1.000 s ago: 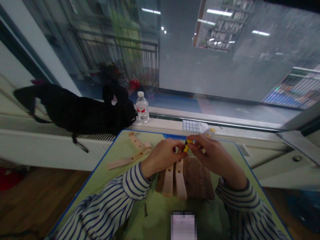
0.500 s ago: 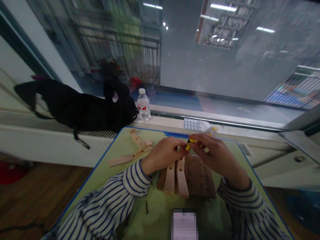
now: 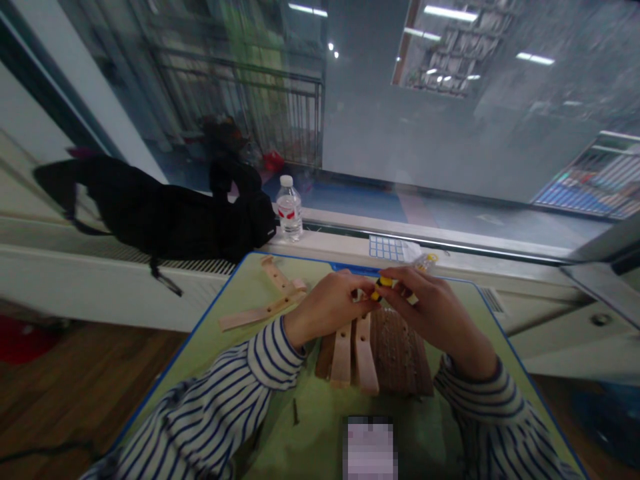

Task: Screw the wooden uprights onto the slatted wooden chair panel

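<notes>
Between my two hands, above the far part of the table, is a small yellow-and-black piece (image 3: 384, 283); its kind is not clear. My left hand (image 3: 337, 298) pinches its lower left end with thumb and fingers. From the other side my right hand (image 3: 423, 298) grips its upper right end between thumb and fingertips. Below them lies a brown ridged board (image 3: 400, 353). Two pale wooden strips with holes, a left strip (image 3: 342, 360) and a right strip (image 3: 367, 363), lie on its left part, their far ends hidden by my left hand.
More wooden strips (image 3: 255, 317) with holes lie at the table's (image 3: 280, 440) left. A screw (image 3: 295, 411) and a blurred-out phone-like rectangle (image 3: 370, 450) are nearer me. On the sill stand a water bottle (image 3: 289, 210), a black bag (image 3: 165, 220) and a blue-gridded sheet (image 3: 386, 247).
The yellow-and-black piece has turned slightly between my fingers, and more of its yellow end shows. Both hands stay in nearly the same place; the view has shifted a little.
</notes>
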`<state>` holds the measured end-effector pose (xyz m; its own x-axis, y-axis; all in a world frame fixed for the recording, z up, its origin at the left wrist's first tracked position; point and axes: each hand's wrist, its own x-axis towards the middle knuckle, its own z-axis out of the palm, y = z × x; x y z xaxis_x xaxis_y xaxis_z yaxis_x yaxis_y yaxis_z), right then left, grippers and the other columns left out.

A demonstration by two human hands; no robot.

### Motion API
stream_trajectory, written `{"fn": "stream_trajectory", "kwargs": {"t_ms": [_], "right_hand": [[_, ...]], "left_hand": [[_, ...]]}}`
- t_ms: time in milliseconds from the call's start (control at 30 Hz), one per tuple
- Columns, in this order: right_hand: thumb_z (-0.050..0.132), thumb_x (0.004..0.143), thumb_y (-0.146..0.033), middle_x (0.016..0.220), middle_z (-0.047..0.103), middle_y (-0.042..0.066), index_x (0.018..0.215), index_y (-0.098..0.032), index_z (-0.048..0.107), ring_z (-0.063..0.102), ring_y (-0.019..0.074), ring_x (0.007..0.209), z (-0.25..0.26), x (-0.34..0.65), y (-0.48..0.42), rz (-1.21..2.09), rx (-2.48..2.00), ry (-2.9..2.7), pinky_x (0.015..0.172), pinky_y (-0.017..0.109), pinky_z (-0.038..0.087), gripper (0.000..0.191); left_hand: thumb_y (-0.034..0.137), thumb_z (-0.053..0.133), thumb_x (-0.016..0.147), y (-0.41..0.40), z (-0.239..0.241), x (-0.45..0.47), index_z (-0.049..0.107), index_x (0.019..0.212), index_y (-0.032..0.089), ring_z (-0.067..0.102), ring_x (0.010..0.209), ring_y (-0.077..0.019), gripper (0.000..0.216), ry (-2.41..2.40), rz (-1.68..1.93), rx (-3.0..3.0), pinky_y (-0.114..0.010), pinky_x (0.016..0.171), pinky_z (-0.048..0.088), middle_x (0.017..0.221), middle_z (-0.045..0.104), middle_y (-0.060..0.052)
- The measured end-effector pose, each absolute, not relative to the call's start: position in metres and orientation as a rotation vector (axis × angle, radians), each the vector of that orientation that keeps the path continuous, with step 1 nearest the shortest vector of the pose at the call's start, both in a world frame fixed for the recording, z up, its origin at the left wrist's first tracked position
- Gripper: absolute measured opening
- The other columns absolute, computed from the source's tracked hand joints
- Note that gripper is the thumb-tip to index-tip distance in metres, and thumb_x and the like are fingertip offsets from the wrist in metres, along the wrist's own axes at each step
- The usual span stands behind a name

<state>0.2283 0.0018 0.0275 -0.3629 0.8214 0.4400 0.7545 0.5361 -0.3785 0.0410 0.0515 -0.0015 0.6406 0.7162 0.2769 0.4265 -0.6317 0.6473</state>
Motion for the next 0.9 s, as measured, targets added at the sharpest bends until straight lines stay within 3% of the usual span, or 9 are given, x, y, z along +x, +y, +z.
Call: {"fn": "stream_trajectory", "kwargs": {"t_ms": [267,633,900], "right_hand": [[0.049,0.090,-0.022,0.111,0.066,0.007,0.120,-0.018,0.056,0.064,0.0161,0.089,0.0268,0.2271,0.0001,0.135,-1.223,-2.235,0.074,0.030,0.052,0.030],[0.047,0.093,-0.030,0.114,0.067,0.010,0.116,-0.017,0.060,0.065,0.0204,0.099,0.0276,0.2244,0.0010,0.124,-1.229,-2.227,0.084,0.037,0.053,0.030],[0.046,0.094,-0.030,0.116,0.066,0.009,0.118,-0.016,0.059,0.064,0.0205,0.102,0.0267,0.2247,0.0011,0.109,-1.240,-2.245,0.088,0.037,0.052,0.031]], "left_hand": [[0.028,0.063,0.083,0.0506,-0.0009,0.0412,0.070,0.089,0.022,0.058,0.072,-0.0135,0.011,0.873,0.739,2.328,-0.023,0.067,0.040,0.079,0.068,0.001],[0.021,0.057,0.086,0.0500,0.0026,0.0403,0.071,0.095,0.022,0.058,0.071,-0.0127,0.016,0.803,0.691,2.323,-0.022,0.065,0.039,0.078,0.068,0.001],[0.028,0.062,0.083,0.0507,-0.0005,0.0406,0.070,0.094,0.023,0.059,0.075,-0.0145,0.015,0.910,0.692,2.346,-0.024,0.067,0.041,0.084,0.069,0.000]]}}
